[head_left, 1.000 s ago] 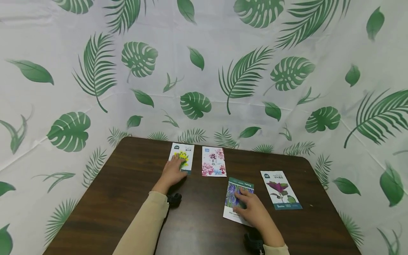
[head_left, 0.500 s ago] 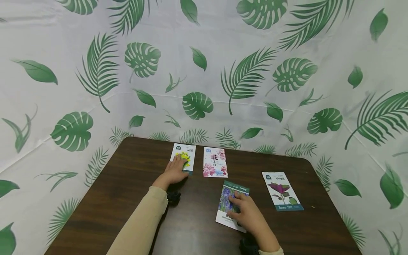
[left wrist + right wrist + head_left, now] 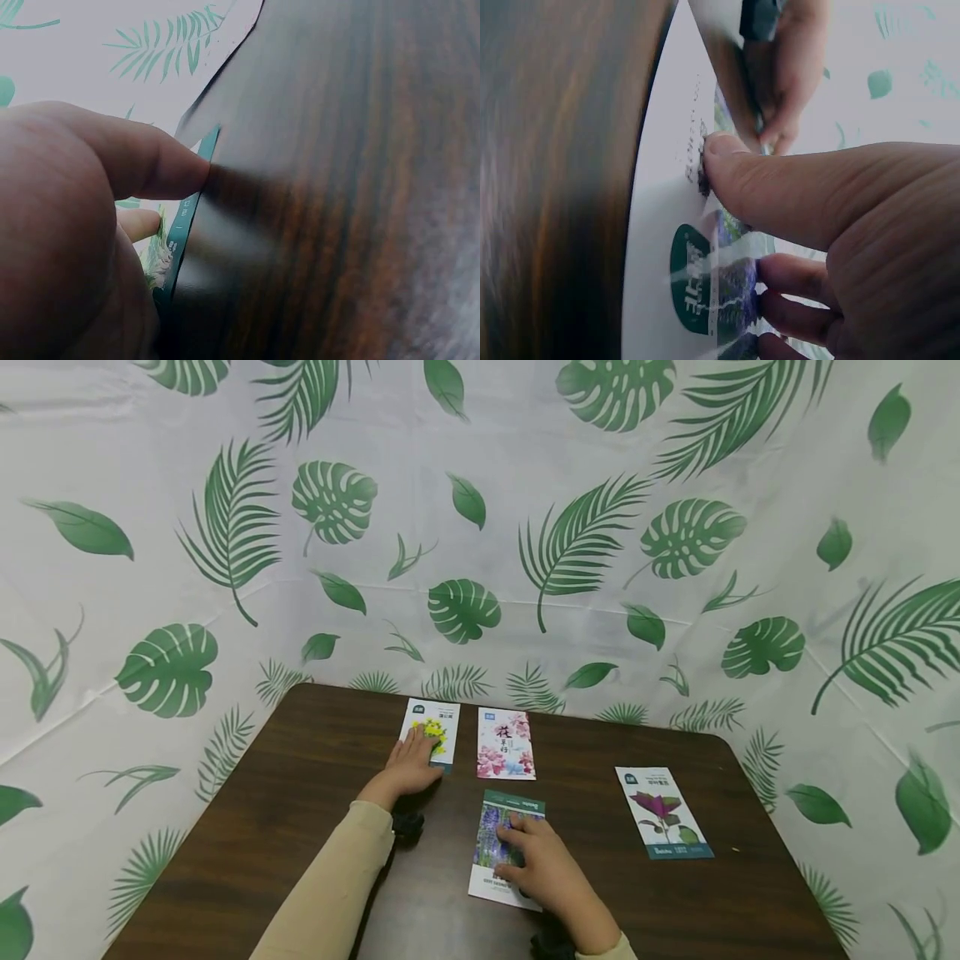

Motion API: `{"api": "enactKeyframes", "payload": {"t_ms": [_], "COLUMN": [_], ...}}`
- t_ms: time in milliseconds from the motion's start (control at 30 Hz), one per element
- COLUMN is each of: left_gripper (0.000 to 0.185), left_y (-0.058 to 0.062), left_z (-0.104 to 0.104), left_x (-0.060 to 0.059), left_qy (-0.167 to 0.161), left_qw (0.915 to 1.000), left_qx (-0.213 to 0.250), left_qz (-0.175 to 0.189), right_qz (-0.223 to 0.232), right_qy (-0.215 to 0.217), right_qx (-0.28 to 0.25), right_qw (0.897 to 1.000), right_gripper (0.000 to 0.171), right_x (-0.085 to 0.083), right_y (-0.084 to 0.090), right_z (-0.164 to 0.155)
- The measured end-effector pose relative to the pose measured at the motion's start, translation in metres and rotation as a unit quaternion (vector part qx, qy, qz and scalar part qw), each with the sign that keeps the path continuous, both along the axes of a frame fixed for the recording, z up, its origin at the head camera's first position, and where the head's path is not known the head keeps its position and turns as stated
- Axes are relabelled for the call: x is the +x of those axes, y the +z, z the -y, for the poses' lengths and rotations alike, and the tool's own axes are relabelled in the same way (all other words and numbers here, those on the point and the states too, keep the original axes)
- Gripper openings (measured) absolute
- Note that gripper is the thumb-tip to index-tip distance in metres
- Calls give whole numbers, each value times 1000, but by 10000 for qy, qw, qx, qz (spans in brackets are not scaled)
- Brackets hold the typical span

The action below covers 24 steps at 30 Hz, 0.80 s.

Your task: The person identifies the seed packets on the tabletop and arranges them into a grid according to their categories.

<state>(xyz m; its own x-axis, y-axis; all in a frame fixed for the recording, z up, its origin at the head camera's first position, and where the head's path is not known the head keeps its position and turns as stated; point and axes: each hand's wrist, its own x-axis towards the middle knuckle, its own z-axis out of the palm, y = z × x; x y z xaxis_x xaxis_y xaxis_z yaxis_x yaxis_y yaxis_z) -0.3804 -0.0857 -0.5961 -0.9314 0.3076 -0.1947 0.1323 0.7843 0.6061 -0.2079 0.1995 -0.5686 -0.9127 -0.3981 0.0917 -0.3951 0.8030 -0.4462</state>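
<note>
My right hand (image 3: 546,867) lies with spread fingers on a seed packet with purple flowers (image 3: 487,837), near the middle of the table. In the right wrist view its thumb and fingertips press the face of this packet (image 3: 664,225), which lies flat. Farther back on the left, my left hand (image 3: 408,770) rests on a white seed packet with yellow flowers (image 3: 444,712), covering its lower left part. The left wrist view shows the thumb (image 3: 169,166) at that packet's teal edge (image 3: 182,232).
A pink-blossom packet (image 3: 506,745) lies right of the yellow-flower one, near the back edge. On the right side of the brown wooden table (image 3: 255,827) lies a packet with a dark purple plant (image 3: 664,814). A leaf-print cloth (image 3: 480,552) hangs behind.
My right hand has slid the purple-flower packet left and slightly toward me, turning it a little, until it lies below the pink-blossom packet. My left hand has stayed on the yellow-flower packet.
</note>
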Motion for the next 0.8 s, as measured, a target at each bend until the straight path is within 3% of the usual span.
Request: {"api": "enactKeyframes", "payload": {"t_ms": [267, 567, 800], "left_gripper": [77, 78, 77], "left_y": [-5, 0, -2], "left_z": [-3, -2, 0], "left_x": [2, 4, 3], "left_qy": [59, 46, 77], "left_qw": [9999, 9999, 9998], "left_qx": [51, 118, 41], "left_qz": [-79, -64, -152], "right_qz": [-212, 57, 118], "right_qy": [264, 525, 534], "right_qx": [261, 280, 128], "right_qw": [9991, 9982, 9984], "right_gripper": [63, 62, 60], "right_x": [-3, -9, -13], "right_y": [-5, -8, -10], "right_z": [20, 46, 64]}}
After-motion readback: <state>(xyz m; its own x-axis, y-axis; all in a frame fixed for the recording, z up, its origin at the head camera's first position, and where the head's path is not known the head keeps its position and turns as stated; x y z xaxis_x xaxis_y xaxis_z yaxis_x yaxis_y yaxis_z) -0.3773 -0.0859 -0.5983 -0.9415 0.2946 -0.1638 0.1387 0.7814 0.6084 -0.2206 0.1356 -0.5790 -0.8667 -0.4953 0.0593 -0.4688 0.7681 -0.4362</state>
